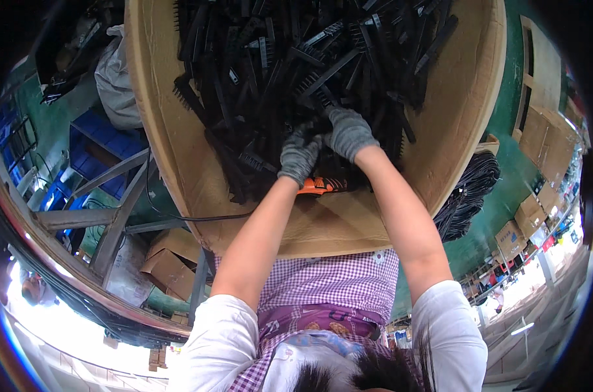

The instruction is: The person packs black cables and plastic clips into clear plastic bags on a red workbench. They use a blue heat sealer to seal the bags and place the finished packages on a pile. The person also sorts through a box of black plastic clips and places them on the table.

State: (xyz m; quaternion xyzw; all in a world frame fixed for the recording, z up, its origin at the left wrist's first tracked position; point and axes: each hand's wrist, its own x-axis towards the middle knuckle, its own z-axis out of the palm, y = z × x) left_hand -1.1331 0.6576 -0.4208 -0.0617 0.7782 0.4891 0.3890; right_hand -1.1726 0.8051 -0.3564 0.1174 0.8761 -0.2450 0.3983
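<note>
My left hand and my right hand, both in grey knit gloves, are close together over a heap of black toothed plastic strips inside a large cardboard box. The fingers of my right hand are bent around the near end of a dark toothed strip. My left hand is closed just beside it; what lies in its fingers is dark and cannot be made out. Partly behind my left wrist, an orange and black corded tool rests at the near side of the box.
A black cable crosses the box's near-left edge. Metal frame legs and a blue crate stand to the left, with a white sack above. Bundled black strands and cardboard cartons are on the right.
</note>
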